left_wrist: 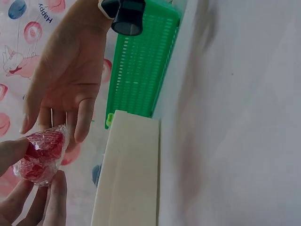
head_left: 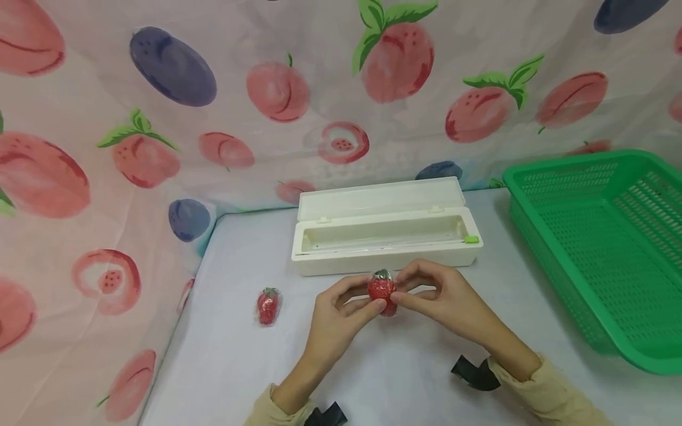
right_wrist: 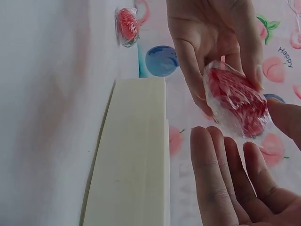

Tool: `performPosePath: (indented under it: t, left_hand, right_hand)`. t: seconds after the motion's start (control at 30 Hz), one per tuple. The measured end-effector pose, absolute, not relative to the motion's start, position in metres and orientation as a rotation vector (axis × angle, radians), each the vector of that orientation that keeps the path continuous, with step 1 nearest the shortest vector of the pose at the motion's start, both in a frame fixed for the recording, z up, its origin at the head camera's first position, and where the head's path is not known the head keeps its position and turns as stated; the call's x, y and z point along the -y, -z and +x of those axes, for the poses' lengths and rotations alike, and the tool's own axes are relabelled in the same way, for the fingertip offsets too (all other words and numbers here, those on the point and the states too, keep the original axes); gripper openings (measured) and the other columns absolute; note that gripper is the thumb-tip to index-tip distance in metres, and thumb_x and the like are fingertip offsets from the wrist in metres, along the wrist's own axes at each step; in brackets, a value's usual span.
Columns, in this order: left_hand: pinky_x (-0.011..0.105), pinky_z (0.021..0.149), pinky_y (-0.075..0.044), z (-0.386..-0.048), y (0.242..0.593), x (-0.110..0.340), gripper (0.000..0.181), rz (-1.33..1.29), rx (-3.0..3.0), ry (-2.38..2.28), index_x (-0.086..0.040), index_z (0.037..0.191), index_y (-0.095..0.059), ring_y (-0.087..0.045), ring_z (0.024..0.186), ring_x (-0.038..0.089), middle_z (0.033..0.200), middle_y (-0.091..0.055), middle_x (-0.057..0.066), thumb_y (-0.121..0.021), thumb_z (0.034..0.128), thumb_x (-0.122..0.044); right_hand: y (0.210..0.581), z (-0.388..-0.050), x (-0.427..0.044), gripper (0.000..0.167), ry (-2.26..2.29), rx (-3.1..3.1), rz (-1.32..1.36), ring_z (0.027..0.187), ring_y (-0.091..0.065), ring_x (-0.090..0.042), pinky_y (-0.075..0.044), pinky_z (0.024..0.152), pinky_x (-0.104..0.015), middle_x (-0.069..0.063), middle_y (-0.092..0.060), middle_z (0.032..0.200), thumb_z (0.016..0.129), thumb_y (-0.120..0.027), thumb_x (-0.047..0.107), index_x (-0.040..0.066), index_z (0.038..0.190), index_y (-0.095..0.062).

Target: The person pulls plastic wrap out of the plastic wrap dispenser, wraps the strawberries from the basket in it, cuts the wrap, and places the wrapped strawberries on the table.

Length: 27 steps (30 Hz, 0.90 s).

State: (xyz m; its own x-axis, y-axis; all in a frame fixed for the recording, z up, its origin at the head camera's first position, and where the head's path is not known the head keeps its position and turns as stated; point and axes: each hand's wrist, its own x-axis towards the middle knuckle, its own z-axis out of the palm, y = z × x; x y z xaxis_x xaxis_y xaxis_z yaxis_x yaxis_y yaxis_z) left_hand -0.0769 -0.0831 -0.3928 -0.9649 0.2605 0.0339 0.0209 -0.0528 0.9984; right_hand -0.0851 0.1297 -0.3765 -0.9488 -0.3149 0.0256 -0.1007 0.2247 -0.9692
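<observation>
A red strawberry (head_left: 381,287) wrapped in clear film is raised above the white table, in front of a long white box. My left hand (head_left: 335,325) pinches it between thumb and fingers. From the other side, my right hand (head_left: 453,299) reaches to it. Its thumb (right_wrist: 287,120) touches the wrapped surface, while the other fingers extend loosely beside it in the right wrist view. Clear film wrinkles around the strawberry (left_wrist: 44,153) in the left wrist view. A second film-wrapped strawberry (head_left: 268,306) lies on the table to the left of my left hand.
Behind the hands, the white box (head_left: 389,257) stands with its lid (head_left: 380,198) raised and a green slider (head_left: 471,239) at its right end. A green perforated basket (head_left: 565,278) occupies the right side. Fruit-patterned cloth (head_left: 298,35) hangs behind and at left.
</observation>
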Motion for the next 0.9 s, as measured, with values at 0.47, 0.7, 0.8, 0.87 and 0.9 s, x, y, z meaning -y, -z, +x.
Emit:
performPosePath:
  t: [0.47,0.7,0.8,0.87,0.9]
  left_hand:
    - [0.029,0.086,-0.058,-0.080,0.412,0.127,0.043,0.145,-2.247,-2.058,-0.003,0.122,-0.065,-0.067,0.107,0.026,0.119,-0.066,0.014,-0.080,0.0821,-0.004]
    - [0.026,0.085,-0.058,-0.079,0.420,0.155,0.043,0.038,-2.338,-1.987,-0.004,0.122,-0.065,-0.068,0.104,0.024,0.119,-0.066,0.013,-0.080,0.0821,-0.006]
    - [0.025,0.083,-0.058,-0.080,0.423,0.167,0.042,-0.013,-2.394,-1.948,-0.004,0.121,-0.066,-0.069,0.101,0.023,0.117,-0.067,0.014,-0.080,0.0818,-0.005]
    - [0.023,0.081,-0.058,-0.081,0.425,0.173,0.041,-0.055,-2.447,-1.894,-0.004,0.121,-0.067,-0.070,0.098,0.022,0.115,-0.068,0.014,-0.080,0.0821,-0.006]
    - [0.022,0.080,-0.058,-0.081,0.426,0.176,0.040,-0.076,-2.479,-1.860,-0.004,0.120,-0.068,-0.071,0.097,0.021,0.113,-0.069,0.014,-0.080,0.0824,-0.008]
  right_hand:
    - [0.388,-0.082,-0.143,0.031,1.797,-2.328,-0.336,0.097,-0.068,-0.020,-0.058,0.081,-0.027,-0.011,-0.066,0.107,0.089,-0.076,0.023,0.007,0.110,-0.062]
    - [0.399,-0.077,-0.158,0.027,1.796,-2.357,-0.348,0.096,-0.067,-0.016,-0.059,0.080,-0.028,-0.018,-0.065,0.110,0.091,-0.074,0.020,0.006,0.111,-0.062]
    - [0.401,-0.076,-0.163,0.029,1.787,-2.365,-0.342,0.096,-0.067,-0.014,-0.059,0.078,-0.027,-0.020,-0.065,0.110,0.091,-0.073,0.018,0.001,0.112,-0.061]
    - [0.402,-0.075,-0.166,0.030,1.779,-2.371,-0.333,0.096,-0.067,-0.014,-0.059,0.078,-0.028,-0.021,-0.065,0.110,0.091,-0.073,0.017,-0.001,0.112,-0.061]
    - [0.403,-0.075,-0.167,0.030,1.774,-2.374,-0.327,0.096,-0.067,-0.013,-0.059,0.077,-0.028,-0.021,-0.065,0.110,0.091,-0.073,0.016,-0.001,0.113,-0.061]
